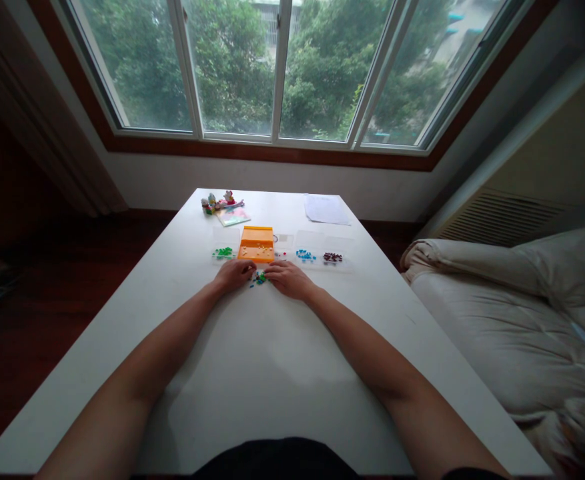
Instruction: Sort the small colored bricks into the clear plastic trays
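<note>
Both my arms reach out over a white table (252,360). My left hand (235,273) and my right hand (287,277) rest side by side on the tabletop, knuckles up, fingers curled down. Between their fingertips lies a small cluster of green and blue pieces (259,279), which both hands touch. What the fingers pinch is too small to make out. Just beyond the hands sits an orange tray (257,244).
Clear trays hold green pieces (223,253), blue pieces (305,255) and dark red pieces (333,257). Small toy figures (217,201) on a coloured sheet and a white paper (326,209) lie at the far edge. A cushioned sofa (517,313) stands right.
</note>
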The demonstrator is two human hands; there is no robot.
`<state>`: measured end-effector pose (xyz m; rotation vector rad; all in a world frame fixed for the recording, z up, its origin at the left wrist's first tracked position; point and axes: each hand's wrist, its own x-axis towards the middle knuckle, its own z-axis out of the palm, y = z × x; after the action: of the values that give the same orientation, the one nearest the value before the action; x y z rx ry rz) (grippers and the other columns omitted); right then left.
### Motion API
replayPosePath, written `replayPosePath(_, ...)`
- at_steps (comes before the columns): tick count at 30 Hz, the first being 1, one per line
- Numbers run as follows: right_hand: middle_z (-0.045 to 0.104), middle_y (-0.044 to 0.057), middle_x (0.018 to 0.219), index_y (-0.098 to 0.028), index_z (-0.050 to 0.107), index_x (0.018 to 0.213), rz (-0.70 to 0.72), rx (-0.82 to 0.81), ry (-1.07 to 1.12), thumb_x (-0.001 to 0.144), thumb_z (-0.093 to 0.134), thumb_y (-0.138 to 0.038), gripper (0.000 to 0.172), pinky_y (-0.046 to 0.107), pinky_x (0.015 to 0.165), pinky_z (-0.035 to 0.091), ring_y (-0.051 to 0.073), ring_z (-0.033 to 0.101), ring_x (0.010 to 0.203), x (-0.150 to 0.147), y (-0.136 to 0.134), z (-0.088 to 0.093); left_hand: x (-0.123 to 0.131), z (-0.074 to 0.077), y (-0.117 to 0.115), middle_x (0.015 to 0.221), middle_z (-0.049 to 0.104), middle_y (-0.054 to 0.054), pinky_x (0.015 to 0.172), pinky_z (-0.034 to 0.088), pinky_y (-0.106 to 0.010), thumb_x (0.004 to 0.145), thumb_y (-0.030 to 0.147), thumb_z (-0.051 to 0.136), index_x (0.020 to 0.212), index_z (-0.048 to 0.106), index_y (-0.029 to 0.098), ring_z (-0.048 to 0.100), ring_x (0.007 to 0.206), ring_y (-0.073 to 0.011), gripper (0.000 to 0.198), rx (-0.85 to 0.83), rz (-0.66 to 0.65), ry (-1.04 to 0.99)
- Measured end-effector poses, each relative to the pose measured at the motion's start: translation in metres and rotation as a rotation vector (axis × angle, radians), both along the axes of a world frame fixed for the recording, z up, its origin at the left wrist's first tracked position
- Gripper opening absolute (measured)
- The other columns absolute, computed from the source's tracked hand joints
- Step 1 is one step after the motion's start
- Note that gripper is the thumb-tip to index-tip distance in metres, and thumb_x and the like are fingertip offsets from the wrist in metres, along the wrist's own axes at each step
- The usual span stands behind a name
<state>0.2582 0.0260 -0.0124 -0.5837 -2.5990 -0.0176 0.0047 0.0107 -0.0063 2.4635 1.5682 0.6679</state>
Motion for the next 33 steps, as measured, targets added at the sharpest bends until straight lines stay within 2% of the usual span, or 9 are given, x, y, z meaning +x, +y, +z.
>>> replayPosePath(10, 0.071, 0.006, 0.116, -0.028, 0.073, 0.114, -0.028, 0.023, -0.03, 0.094, 0.058, -0.021, 0.027, 0.04, 0.099, 0.045, 0.023, 0.059, 0.114, -0.002, -0.002, 0.002, -0.001, -0.003, 0.002, 0.078, 0.072, -0.004, 0.063, 0.038, -0.026, 0.089, 0.037, 0.053, 0.095, 0.076, 0.023, 0.061, 0.069, -0.017, 0.028, -0.011, 0.008, -0.006)
replayPosePath(20, 0.07, 0.007, 0.118, -0.026, 0.071, 0.117, -0.082, 0.005, 0.007, 0.095, 0.055, -0.019, 0.028, 0.039, 0.099, 0.042, 0.022, 0.058, 0.114, 0.0, -0.004, 0.003, 0.001, 0.002, -0.002, 0.079, 0.072, -0.004, 0.062, 0.036, -0.026, 0.089, 0.038, 0.053, 0.094, 0.076, 0.023, 0.059, 0.066, -0.0161, 0.027, -0.015, -0.002, -0.016)
replayPosePath(23, 0.069, 0.007, 0.119, -0.024, 0.07, 0.12, -0.179, -0.001, 0.086, 0.095, 0.054, -0.019, 0.03, 0.04, 0.099, 0.042, 0.023, 0.058, 0.114, 0.006, -0.002, 0.006, 0.001, 0.003, -0.003, 0.077, 0.071, -0.003, 0.062, 0.036, -0.025, 0.089, 0.037, 0.053, 0.094, 0.076, 0.023, 0.059, 0.066, -0.016, 0.027, -0.015, 0.003, -0.01)
replayPosePath(27, 0.069, 0.008, 0.118, -0.022, 0.071, 0.119, -0.403, -0.021, 0.246, 0.096, 0.051, -0.019, 0.031, 0.04, 0.1, 0.041, 0.023, 0.059, 0.111, 0.017, 0.005, 0.008, 0.001, 0.004, -0.003, 0.078, 0.071, -0.003, 0.062, 0.036, -0.025, 0.09, 0.036, 0.053, 0.096, 0.076, 0.023, 0.059, 0.066, -0.016, 0.027, -0.022, 0.003, -0.004)
replayPosePath(33, 0.07, 0.011, 0.109, -0.019, 0.073, 0.11, -0.681, -0.035, 0.432, 0.095, 0.049, -0.023, 0.029, 0.043, 0.098, 0.042, 0.026, 0.059, 0.105, 0.036, 0.022, -0.001, 0.0, 0.005, -0.003, 0.081, 0.072, -0.004, 0.063, 0.038, -0.025, 0.09, 0.035, 0.052, 0.096, 0.076, 0.023, 0.061, 0.069, -0.0163, 0.027, -0.032, -0.006, -0.005)
